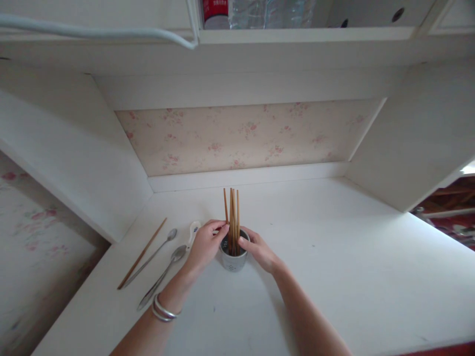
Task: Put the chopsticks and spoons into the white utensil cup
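Note:
A grey utensil holder [233,263] with small holes in its side stands upright on the white tabletop. Several wooden chopsticks [233,212] stick up out of it. My left hand [208,243] pinches one chopstick [225,202] at the holder's left side; its lower end is hidden inside the holder. My right hand [258,249] is wrapped around the holder's right rim, the thumb at the front near the chopsticks. To the left lie a single chopstick [143,253], a long-handled metal spoon [152,257], a larger metal spoon [163,276] and a white ceramic spoon [193,231], partly behind my left hand.
White side panels [419,128] close in the tabletop [334,262] on both sides. Overhead runs a cabinet shelf [304,34] holding clear plastic bottles [267,14] and a red-labelled container [215,10]. A white cable [96,32] hangs along its upper left.

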The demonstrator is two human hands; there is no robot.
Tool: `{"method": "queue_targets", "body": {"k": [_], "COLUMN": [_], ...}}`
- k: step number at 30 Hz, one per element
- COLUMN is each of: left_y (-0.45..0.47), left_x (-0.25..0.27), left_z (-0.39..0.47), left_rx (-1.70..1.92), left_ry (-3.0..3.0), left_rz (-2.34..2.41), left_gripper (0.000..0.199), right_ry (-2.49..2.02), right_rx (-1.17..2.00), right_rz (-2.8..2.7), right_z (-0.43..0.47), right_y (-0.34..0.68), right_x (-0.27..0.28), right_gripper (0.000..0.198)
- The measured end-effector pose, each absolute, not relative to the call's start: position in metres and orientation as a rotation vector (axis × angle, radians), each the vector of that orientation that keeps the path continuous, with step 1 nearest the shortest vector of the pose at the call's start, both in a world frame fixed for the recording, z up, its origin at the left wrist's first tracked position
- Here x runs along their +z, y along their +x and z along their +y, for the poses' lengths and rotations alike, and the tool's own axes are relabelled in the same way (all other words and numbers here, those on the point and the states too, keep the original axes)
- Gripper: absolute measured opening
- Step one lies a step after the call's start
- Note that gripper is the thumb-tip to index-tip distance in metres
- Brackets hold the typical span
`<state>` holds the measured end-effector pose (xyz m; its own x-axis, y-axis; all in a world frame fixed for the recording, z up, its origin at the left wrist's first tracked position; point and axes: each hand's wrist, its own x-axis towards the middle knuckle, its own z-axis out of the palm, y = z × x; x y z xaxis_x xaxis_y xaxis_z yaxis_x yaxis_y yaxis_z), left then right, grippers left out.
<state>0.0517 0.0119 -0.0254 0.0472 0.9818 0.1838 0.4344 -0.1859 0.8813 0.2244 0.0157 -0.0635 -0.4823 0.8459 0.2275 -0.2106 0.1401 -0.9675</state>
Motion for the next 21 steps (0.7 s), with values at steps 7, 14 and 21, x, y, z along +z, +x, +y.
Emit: {"method": "queue_targets", "body": {"k": [7, 14, 21], "left_y": [0.048, 0.045, 0.05], "left_x": [-0.031, -0.021, -0.023], "left_z": [0.009, 0.011, 0.01], "left_rx": [1.09, 1.048, 1.034], "left_ry": [1.727, 1.857, 1.948], "left_rz": [1.409, 1.444, 1.401], "left_gripper": [0.03, 0.031, 0.031], "right_ry": [-0.658, -0.668, -0.695], "right_rx": [1.487, 1.493, 1.491], "right_rz": [-1.543, -1.546, -1.523], "right_z": [0.015, 0.014, 0.014], "right_y": [0.225, 0.224, 0.223], "right_x": [-0.063, -0.064, -0.066], "right_gripper": [0.051, 0.048, 0.051]}}
